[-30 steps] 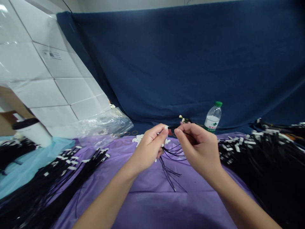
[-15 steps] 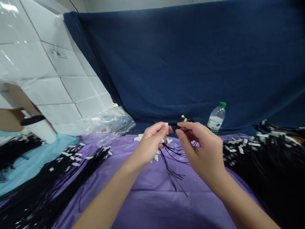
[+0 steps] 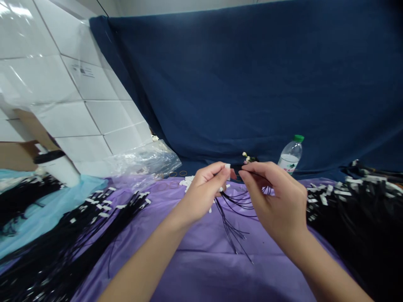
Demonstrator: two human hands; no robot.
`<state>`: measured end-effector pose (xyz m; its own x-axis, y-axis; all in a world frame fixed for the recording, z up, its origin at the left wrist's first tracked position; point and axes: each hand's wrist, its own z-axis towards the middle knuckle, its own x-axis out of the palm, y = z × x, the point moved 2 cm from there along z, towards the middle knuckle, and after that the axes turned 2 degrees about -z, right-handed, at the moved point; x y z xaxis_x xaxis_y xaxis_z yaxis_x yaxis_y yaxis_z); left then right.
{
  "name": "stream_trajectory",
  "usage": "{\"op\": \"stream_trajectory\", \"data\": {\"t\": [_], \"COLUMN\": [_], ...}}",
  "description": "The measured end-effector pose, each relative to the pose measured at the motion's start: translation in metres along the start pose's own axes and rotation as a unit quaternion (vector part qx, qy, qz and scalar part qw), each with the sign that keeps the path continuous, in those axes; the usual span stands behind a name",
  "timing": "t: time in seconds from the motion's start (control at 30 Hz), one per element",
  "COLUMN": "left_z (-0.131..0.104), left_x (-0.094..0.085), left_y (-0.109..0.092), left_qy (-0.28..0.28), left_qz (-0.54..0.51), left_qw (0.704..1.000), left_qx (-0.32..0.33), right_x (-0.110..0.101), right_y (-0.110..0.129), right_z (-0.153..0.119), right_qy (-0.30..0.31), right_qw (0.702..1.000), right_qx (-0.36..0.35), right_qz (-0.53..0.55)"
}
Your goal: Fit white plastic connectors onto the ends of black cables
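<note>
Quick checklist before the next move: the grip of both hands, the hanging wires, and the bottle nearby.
1. Left hand has the white piece: ok, pinched between thumb and finger.
2. Right hand has a wire between its fingertips: cannot tell, the detail is too small and dark.
3. Fingertips of the two hands apart: ok, a gap shows between them.
4. Black wires under the left hand gathered neatly: not ok, their lower ends fan out above the purple cloth.
5. Bottle closed: ok, its green cap is on.
</note>
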<state>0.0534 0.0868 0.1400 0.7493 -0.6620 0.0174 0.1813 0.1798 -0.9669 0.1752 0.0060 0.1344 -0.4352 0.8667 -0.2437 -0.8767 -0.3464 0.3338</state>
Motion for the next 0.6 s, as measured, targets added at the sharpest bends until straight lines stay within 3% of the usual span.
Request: {"op": "stream_trajectory", "data": {"t": [0.1, 0.13, 0.2, 0.3, 0.4, 0.47, 0.6], "left_z": [0.004, 0.006, 0.009, 0.011, 0.009, 0.007, 0.005], "left_x": [-0.008, -0.012, -0.018, -0.023, -0.021, -0.018, -0.015], "left_y": [-0.001, -0.001, 0.0, 0.0, -0.002, -0.003, -0.004], "left_qy": [-0.097, -0.133, -0.188, -0.21, -0.169, -0.136, -0.092], "left_qz": [-0.056, -0.089, -0.16, -0.235, -0.272, -0.291, -0.329], "left_qw": [0.994, 0.987, 0.968, 0.947, 0.944, 0.944, 0.938], "left_qx": [0.011, 0.018, 0.037, 0.064, 0.075, 0.071, 0.054], "right_x": [-0.012, -0.014, -0.012, 0.004, 0.022, 0.029, 0.033], "right_y": [0.016, 0.022, 0.031, 0.031, 0.017, 0.008, 0.004], "right_z": [-0.003, -0.004, -0.007, -0.011, -0.015, -0.017, -0.018], "right_qy": [-0.086, -0.081, 0.004, 0.156, 0.177, 0.184, 0.262], "right_qw": [0.989, 0.984, 0.98, 0.977, 0.983, 0.979, 0.942], "right_qx": [-0.116, -0.158, -0.193, -0.123, -0.045, -0.003, 0.082], "right_qz": [-0.039, -0.024, 0.041, 0.074, 0.037, 0.083, 0.194]}}
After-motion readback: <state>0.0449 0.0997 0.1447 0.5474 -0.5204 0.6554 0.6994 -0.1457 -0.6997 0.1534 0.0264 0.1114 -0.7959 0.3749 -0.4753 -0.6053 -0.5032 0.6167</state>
